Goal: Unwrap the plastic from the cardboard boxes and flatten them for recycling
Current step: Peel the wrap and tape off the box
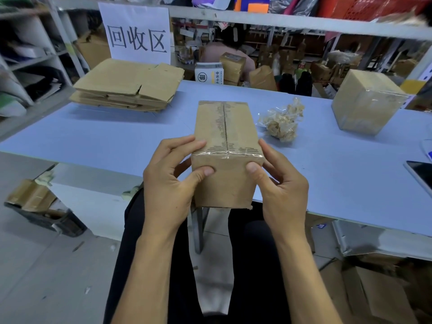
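Two hands gripping box (226,146), long axis pointing away

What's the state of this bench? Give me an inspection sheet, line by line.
Surface: pale blue table, bare at its near left.
Job's things: taped box held at the near edge; wrapped box far right; flat cardboard stack far left.
Clutter: wad of stripped plastic right of the held box; dark tablet at the right edge.
Grips: left hand and right hand clasp the taped box, thumbs on its near face.
Cables: nothing seen.
Surroundings: shelving, a paper sign, a person seated beyond.
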